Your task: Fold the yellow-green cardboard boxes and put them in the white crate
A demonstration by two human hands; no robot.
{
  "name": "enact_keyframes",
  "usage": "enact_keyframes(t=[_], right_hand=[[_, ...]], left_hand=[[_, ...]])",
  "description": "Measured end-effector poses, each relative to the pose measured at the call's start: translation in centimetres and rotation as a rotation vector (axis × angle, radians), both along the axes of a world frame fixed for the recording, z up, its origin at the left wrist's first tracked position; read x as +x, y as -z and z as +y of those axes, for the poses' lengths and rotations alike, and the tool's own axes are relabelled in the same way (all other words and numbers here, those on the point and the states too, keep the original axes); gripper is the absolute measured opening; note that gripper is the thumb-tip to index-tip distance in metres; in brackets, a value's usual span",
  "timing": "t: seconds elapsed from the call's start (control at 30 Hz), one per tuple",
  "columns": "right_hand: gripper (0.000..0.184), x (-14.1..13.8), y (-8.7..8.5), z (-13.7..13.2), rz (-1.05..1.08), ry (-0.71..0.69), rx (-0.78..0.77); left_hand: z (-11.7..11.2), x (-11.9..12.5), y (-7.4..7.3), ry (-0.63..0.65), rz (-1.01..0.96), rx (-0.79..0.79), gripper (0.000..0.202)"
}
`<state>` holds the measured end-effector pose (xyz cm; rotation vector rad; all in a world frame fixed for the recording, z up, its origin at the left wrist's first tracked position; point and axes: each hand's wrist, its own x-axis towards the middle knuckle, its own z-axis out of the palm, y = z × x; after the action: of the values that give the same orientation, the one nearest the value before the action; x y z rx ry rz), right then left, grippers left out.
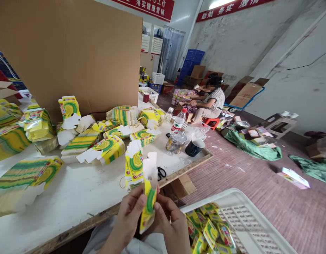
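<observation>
A yellow and green printed carton [149, 203] with a white flap standing up is held upright between my two hands, above my lap at the table's front edge. My left hand [129, 215] grips its left side, thumb on the printed face. On the right side, my right hand [171, 218] pinches it between thumb and fingers. Just beyond, a small stack of flat cartons [133, 162] lies on the white table [80, 192]. To my right, a white plastic basket [240, 195] holds several small yellow cartons [210, 233].
Bundles of flat cartons [25, 180] cover the table's left and back, before a large cardboard sheet [80, 53]. Black scissors [160, 173], a clear jar [176, 143], a dark mug [195, 147] and a red-capped bottle [179, 121] stand rightward. A person [211, 98] sits farther back.
</observation>
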<state>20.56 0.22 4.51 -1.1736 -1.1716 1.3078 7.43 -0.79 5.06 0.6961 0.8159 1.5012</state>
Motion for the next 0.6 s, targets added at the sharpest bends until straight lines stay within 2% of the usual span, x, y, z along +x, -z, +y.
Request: enact_keyframes(t=[0.13, 0.3, 0.4, 0.5, 0.6], right_hand=[[0.036, 0.4, 0.5, -0.4, -0.040, -0.044, -0.004], [0.039, 0.4, 0.7, -0.6, -0.160, -0.023, 0.062], [0.035, 1.1, 0.2, -0.2, -0.234, -0.003, 0.117], [0.029, 2.3, -0.5, 0.4, -0.259, -0.055, 0.194], [0.045, 3.3, -1.1, 1.0, -0.246, -0.083, 0.250]], left_hand=[[0.1, -0.2, 0.3, -0.011, -0.014, -0.085, 0.040], [0.3, 0.1, 0.3, -0.104, 0.108, -0.117, 0.039], [0.0, 0.5, 0.2, -0.136, 0.138, -0.091, 0.053], [-0.6, 0.6, 0.1, -0.078, 0.186, -0.044, 0.064], [-0.9, 0.1, -0.3, 0.073, 0.250, 0.002, 0.060]])
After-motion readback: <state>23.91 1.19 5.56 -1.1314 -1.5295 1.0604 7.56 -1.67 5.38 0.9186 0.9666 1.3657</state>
